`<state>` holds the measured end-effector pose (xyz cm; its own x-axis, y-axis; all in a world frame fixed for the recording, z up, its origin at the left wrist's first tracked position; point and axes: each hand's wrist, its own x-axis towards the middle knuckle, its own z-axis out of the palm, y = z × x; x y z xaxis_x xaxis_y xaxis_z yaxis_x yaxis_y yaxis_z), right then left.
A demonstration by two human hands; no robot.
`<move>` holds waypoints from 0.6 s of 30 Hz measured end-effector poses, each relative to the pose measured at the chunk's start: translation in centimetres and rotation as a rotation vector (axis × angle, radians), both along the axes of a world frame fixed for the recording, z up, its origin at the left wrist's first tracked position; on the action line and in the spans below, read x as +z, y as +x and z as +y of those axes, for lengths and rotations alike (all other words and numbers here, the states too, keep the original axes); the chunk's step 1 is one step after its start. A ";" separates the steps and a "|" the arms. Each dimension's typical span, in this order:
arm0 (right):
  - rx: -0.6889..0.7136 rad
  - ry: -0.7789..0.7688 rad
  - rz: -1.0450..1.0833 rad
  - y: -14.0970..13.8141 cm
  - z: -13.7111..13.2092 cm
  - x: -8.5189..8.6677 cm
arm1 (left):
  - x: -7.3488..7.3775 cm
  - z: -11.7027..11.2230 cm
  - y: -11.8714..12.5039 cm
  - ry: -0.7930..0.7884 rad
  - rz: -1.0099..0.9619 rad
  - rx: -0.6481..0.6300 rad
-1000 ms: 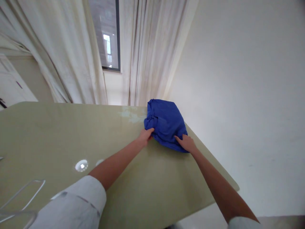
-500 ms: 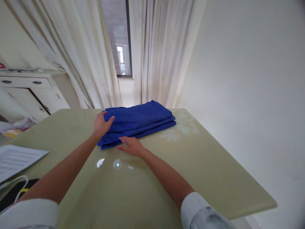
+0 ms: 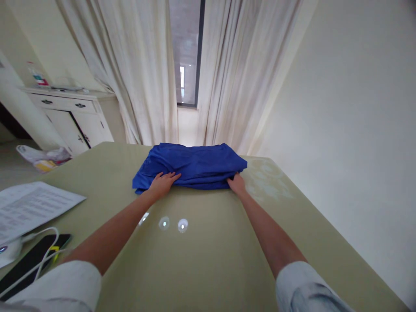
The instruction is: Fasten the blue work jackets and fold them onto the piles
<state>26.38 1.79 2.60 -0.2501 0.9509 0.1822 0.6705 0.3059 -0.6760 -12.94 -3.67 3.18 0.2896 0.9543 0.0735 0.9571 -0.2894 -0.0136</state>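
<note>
Probably a room in a home, going by the long cream curtains (image 3: 146, 78) and the white drawer cabinet (image 3: 69, 117).

The only view came from a camera worn on the person's head, facing forward and down along a khaki tabletop (image 3: 208, 268) toward a curtained window (image 3: 188, 52) at top centre of the frame, close enough that the left hand (image 3: 162, 184) and right hand (image 3: 237, 183) sat just below mid-frame.
</note>
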 end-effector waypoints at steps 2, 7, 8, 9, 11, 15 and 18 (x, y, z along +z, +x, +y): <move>-0.160 -0.015 -0.047 -4.9 0.5 -0.5 | 0.7 0.6 -3.6 -0.030 0.016 0.099; -0.141 -0.043 -0.116 -16.3 1.3 -1.1 | 2.6 1.2 -13.4 -0.052 0.086 0.497; -0.105 -0.050 -0.131 -18.1 1.4 -1.2 | 3.0 1.3 -14.9 -0.053 0.089 0.552; -0.070 -0.056 -0.151 -19.7 1.5 -1.3 | 3.4 1.4 -15.9 -0.054 0.088 0.587; 0.030 -0.062 -0.203 -21.7 1.5 -1.4 | 3.9 1.9 -16.4 -0.049 0.082 0.607; 0.367 0.013 -0.234 -20.4 -0.2 -1.5 | 3.9 3.4 -10.9 0.123 -0.048 0.385; 0.503 0.033 -0.199 -15.5 -4.2 -1.4 | 3.5 4.5 -4.8 0.236 -0.225 0.161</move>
